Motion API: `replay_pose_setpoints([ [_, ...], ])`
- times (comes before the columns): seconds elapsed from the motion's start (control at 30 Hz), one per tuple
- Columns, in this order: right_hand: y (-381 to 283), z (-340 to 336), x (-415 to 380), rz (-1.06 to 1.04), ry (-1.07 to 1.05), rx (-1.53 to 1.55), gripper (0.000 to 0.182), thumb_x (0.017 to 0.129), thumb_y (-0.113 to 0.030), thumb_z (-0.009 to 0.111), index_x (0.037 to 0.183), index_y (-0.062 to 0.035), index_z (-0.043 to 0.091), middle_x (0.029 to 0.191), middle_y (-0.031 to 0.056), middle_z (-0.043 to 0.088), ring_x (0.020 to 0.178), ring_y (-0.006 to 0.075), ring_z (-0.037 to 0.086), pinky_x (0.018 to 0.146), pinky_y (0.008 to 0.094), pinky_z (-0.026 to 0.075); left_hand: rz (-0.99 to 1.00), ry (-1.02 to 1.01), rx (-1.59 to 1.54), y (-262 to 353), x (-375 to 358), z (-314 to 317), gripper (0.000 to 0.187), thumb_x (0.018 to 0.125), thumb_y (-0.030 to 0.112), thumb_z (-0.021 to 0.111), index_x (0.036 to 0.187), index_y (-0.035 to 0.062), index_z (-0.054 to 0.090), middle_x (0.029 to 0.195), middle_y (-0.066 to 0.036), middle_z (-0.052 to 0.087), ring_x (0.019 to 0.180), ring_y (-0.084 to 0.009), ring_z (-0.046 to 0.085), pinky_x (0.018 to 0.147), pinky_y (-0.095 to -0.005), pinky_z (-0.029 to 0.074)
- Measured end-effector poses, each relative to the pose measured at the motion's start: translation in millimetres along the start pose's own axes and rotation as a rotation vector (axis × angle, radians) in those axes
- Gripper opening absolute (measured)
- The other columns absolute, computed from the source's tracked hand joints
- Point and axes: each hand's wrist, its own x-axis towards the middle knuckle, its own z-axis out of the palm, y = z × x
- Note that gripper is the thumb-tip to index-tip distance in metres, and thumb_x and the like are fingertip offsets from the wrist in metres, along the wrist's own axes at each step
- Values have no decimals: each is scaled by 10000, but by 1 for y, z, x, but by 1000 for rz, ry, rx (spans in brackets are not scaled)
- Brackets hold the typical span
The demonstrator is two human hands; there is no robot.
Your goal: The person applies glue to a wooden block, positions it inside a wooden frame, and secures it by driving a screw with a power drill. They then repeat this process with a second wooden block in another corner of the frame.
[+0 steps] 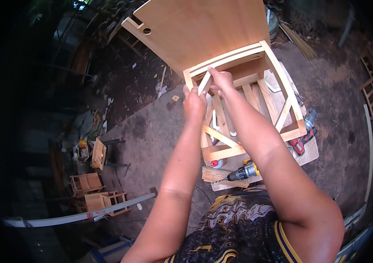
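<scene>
A pale wooden frame (223,153) sits in front of me, with a broad plywood panel (213,33) rising from its far side. At the frame's far left corner, a short wooden corner brace (204,82) slants across the inside. My left hand (194,103) is closed around its near end, fingers right at the frame's left rail. My right hand (222,81) pinches the brace's far end, thumb on top. Two similar diagonal braces, one at the near left (221,136) and one at the right (284,116), span other corners.
Below the frame is a low worktable (311,151). A yellow drill (243,171) lies on wood offcuts (215,175) at its near edge; a red power tool (300,142) lies at the right. Small wooden stools (99,199) stand on the left floor, beside a long metal bar (77,217).
</scene>
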Motion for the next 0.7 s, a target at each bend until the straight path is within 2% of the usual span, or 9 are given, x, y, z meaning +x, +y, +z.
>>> replay_pose_setpoints([
  [0.3,2,-1,4,-41,19,-74,417,844,-307,707,928,91,616,891,152,656,768,228,657,669,356,544,28,41,24,-1,-2,1,376,885,242,631,1201,38,603,1369,-235,457,1092,-433,574,940,-470,471],
  [0.57,4,6,1,-67,74,25,355,834,-251,720,859,88,616,822,148,643,684,203,630,575,334,523,-22,-12,56,5,-3,-4,364,889,251,624,1179,33,605,1380,-229,449,1089,-438,574,944,-479,464],
  [0.63,0,5,-5,-65,73,-3,361,849,-254,708,881,90,604,851,149,636,716,207,645,610,332,551,-23,-34,95,4,-2,-4,392,907,279,606,1245,83,578,1474,-210,358,1093,-441,583,940,-484,480],
  [0.7,-2,6,-9,-67,71,-33,367,863,-258,696,903,92,591,880,150,629,747,211,659,645,329,579,-8,-18,107,3,-2,-2,389,907,279,607,1242,83,579,1475,-212,355,1089,-443,585,938,-483,482],
])
